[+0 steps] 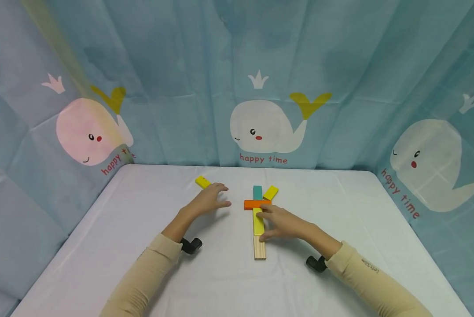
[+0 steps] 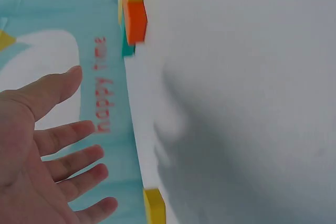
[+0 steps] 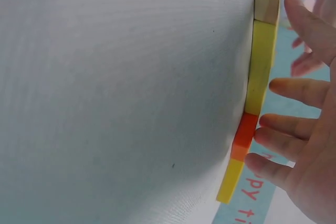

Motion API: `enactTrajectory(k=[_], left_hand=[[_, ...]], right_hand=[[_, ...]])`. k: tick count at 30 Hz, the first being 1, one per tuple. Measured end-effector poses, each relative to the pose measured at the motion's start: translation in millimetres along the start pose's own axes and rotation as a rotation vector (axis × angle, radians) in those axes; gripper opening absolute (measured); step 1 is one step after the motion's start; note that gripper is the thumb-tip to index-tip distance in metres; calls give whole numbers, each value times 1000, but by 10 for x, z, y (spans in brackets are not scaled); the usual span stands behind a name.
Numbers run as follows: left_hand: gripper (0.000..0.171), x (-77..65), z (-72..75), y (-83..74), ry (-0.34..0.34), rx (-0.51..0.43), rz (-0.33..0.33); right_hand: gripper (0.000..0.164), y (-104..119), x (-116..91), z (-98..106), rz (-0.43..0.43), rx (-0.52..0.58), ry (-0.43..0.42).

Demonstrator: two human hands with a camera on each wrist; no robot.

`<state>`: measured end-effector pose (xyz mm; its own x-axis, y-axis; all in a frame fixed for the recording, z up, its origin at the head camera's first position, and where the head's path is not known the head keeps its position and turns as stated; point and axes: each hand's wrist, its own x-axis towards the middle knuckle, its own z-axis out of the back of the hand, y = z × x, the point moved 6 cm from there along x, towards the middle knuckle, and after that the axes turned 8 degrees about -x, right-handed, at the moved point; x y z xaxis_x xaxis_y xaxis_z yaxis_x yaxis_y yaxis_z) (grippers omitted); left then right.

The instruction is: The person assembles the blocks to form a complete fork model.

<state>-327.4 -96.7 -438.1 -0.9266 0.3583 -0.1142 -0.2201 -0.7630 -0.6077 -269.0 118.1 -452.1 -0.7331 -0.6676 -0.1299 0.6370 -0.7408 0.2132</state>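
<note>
Wooden blocks lie in a line on the white table: a plain wood block (image 1: 259,248) nearest, then a yellow block (image 1: 258,222), an orange block (image 1: 249,204) set crosswise, and a teal block (image 1: 257,193) at the far end. Beside the teal one, a second yellow block (image 1: 270,193) lies aslant. My right hand (image 1: 286,223) hovers over or lightly touches the line, fingers spread; contact is unclear. My left hand (image 1: 208,200) is in the air left of the line, fingers apart and holding nothing. Just beyond it lies another yellow block (image 1: 202,182), partly hidden by the hand.
A white cloth covers the table (image 1: 221,281). Behind and at both sides hangs a blue curtain (image 1: 173,123) with printed whales. Each wrist wears a small black camera, one at the left (image 1: 191,245) and one at the right (image 1: 316,264).
</note>
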Motion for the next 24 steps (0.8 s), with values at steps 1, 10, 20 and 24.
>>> enactTrajectory(k=[1,10,20,24], left_hand=[[58,7,42,32,-12,-6,-3],[57,136,280,337,-79,2,-6],[57,270,446,622,-142,-34,60],[59,282,482,766,-184,-102,102]], right_hand=[[77,0,-5,-2,-4,-2,2],[76,18,-28,18,-5,-19,5],[75,5,-23,7,-2,-41,0],[75,11,-24,-15,7,-46,0]])
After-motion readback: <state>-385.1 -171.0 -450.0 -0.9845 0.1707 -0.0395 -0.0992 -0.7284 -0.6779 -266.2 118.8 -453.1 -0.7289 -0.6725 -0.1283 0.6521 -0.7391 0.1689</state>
